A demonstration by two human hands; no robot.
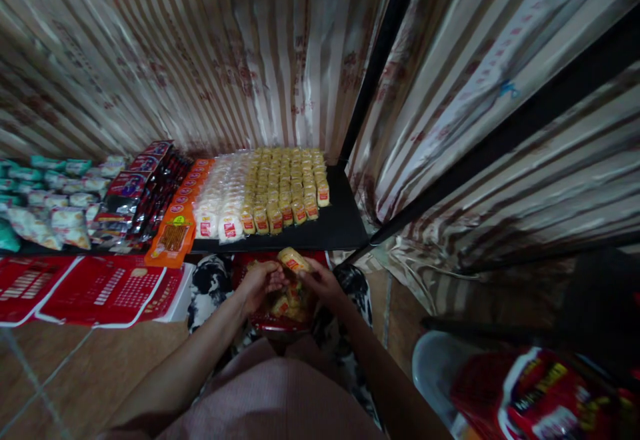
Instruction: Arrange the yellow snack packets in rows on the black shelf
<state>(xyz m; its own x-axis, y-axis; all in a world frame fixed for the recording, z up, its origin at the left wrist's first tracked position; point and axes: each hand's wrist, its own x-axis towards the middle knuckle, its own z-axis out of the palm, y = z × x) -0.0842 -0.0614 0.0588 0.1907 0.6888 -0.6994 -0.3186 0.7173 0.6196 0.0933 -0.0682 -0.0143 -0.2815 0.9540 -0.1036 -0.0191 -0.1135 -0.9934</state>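
Head view: both hands meet over a red basket (270,323) on the lap. The left hand (257,285) and right hand (323,282) close together on one wrapped cake (294,260), held just above the basket's other packs. It looks light and soft, its film slippery; hold it by the sides, gently. Ahead, a black shelf (335,227) carries rows of like cakes (285,187) and white packs (220,200).

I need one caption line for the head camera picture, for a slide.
Both hands, left hand and right hand, hold a yellow snack packet above a red basket, before a shelf of packets.
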